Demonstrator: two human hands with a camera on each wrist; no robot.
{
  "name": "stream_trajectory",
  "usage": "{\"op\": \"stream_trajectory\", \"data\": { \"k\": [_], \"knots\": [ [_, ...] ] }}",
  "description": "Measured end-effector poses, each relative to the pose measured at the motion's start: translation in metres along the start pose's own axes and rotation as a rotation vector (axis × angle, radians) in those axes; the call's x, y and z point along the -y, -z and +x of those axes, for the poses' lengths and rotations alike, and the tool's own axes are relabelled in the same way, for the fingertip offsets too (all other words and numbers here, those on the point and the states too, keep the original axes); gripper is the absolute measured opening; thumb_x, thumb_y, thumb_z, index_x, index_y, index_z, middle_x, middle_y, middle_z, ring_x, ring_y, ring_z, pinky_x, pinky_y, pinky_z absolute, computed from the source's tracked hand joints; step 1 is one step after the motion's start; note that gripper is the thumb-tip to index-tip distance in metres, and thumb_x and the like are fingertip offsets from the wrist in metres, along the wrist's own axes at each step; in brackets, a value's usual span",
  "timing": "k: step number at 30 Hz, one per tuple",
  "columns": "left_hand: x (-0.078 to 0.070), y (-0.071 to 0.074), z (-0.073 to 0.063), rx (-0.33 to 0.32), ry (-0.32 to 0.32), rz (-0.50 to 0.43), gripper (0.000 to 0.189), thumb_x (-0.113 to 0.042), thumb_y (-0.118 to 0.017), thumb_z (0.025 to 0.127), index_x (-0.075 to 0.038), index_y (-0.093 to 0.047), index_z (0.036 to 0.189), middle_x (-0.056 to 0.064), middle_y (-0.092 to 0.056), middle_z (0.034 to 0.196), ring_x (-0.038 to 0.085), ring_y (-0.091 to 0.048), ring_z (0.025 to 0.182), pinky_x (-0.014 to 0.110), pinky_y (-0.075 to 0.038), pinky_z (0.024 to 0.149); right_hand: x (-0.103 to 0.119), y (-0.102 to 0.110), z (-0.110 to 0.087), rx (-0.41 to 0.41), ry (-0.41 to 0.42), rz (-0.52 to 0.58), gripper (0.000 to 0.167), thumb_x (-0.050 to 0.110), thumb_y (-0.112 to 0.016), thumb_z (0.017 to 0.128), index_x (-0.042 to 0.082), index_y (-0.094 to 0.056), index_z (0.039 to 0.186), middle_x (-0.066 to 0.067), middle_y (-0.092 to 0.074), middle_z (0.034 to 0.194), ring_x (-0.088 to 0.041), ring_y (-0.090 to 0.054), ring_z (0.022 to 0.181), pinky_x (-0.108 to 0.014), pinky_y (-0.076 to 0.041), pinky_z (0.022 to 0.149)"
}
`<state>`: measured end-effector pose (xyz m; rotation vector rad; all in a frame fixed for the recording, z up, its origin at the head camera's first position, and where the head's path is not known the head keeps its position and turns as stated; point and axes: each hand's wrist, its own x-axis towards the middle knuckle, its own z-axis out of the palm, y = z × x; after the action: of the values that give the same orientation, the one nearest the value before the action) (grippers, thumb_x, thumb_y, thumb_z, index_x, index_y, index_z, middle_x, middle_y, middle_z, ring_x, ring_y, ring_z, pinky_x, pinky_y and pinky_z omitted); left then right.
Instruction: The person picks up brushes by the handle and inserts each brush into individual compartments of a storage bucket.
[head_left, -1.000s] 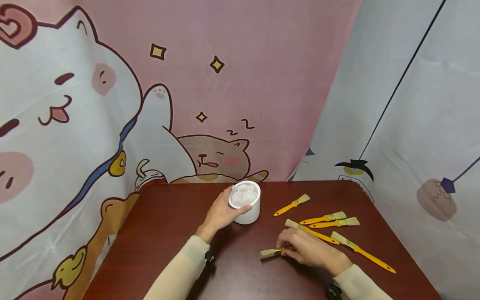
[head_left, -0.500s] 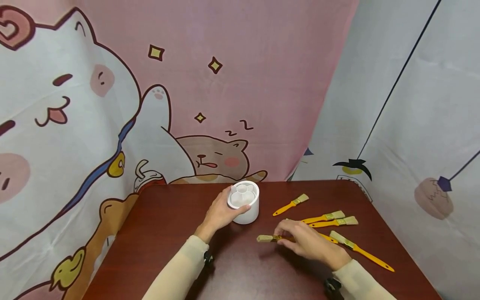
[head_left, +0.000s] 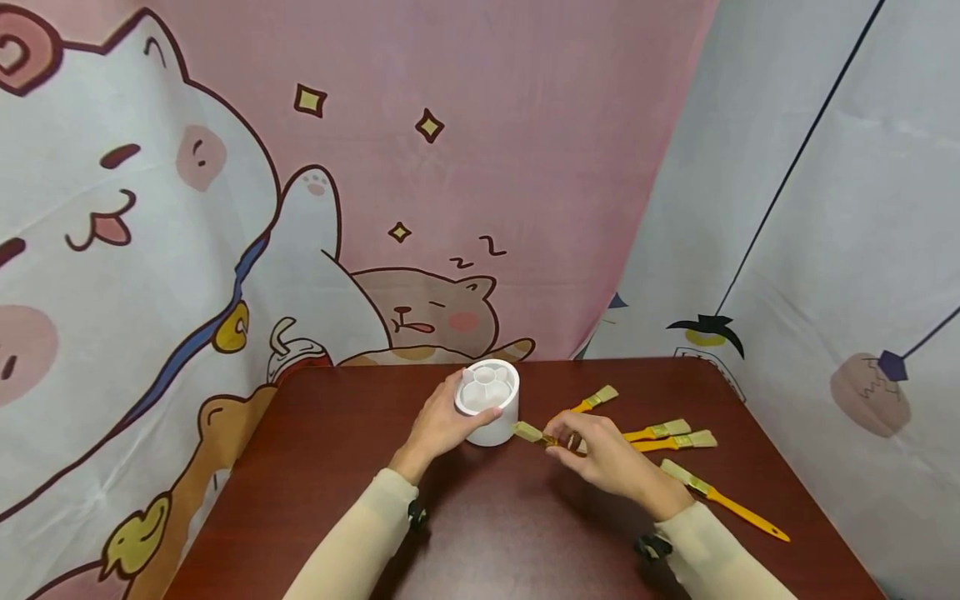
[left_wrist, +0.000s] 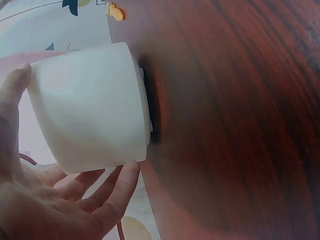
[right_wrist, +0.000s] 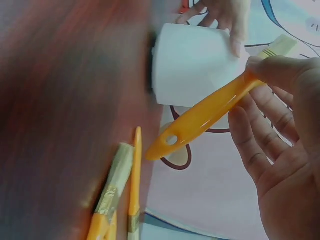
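A white round pot point(head_left: 492, 430) with a divided top of several compartments stands on the table. My left hand point(head_left: 438, 427) grips it from the left, thumb across the front and fingers behind, as the left wrist view also shows around the white wall point(left_wrist: 90, 110). My right hand point(head_left: 600, 446) pinches a paintbrush point(right_wrist: 210, 112) with a yellow handle between thumb and fingers, close to its metal band. The brush's pale bristles point(head_left: 528, 431) point left, just right of the pot's wall. In the right wrist view the handle slants down to the holed end.
Several more yellow-handled brushes lie on the dark wood table point(head_left: 337, 467) at the right, including one at the back point(head_left: 596, 399) and one at the far right point(head_left: 723, 500). A cartoon-printed cloth point(head_left: 540, 167) hangs behind the table.
My right hand has lifted the paintbrush off the table and brought it up and toward the pot, its bristles now tilted upward. The left hand keeps its hold on the pot.
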<state>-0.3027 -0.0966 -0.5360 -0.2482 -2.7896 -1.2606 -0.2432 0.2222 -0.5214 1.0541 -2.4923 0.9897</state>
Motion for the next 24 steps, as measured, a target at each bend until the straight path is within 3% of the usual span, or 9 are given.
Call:
{"op": "stream_trajectory", "data": {
  "k": [14, 19, 24],
  "knots": [
    [0.0, 0.0, 0.0, 0.004, 0.002, -0.007, 0.116, -0.073, -0.093, 0.088, -0.017, -0.045, 0.178, 0.014, -0.065, 0.167, 0.037, -0.068, 0.148, 0.067, -0.056, 0.12, 0.01, 0.01, 0.033, -0.133, -0.046, 0.003, 0.033, 0.005, -0.095, 0.097, 0.019, -0.076, 0.121, 0.009, -0.083, 0.108, -0.006, -0.078, 0.094, -0.032, -0.07, 0.086],
    [-0.001, 0.002, 0.0, 0.007, -0.004, -0.011, 0.115, -0.072, -0.093, 0.089, -0.017, -0.046, 0.177, 0.014, -0.064, 0.167, 0.038, -0.067, 0.148, 0.066, -0.056, 0.121, 0.015, 0.015, 0.047, -0.162, -0.052, 0.065, 0.031, 0.005, -0.093, 0.099, 0.017, -0.075, 0.122, 0.005, -0.084, 0.108, -0.006, -0.08, 0.089, -0.037, -0.072, 0.082],
    [-0.002, 0.004, 0.0, 0.017, -0.011, -0.029, 0.117, -0.071, -0.094, 0.088, -0.013, -0.046, 0.178, 0.017, -0.063, 0.169, 0.04, -0.065, 0.151, 0.066, -0.053, 0.125, 0.017, 0.016, 0.058, -0.206, -0.037, 0.067, 0.027, 0.007, -0.092, 0.1, 0.016, -0.077, 0.12, 0.006, -0.084, 0.108, -0.007, -0.079, 0.092, -0.034, -0.071, 0.084]
  ]
}}
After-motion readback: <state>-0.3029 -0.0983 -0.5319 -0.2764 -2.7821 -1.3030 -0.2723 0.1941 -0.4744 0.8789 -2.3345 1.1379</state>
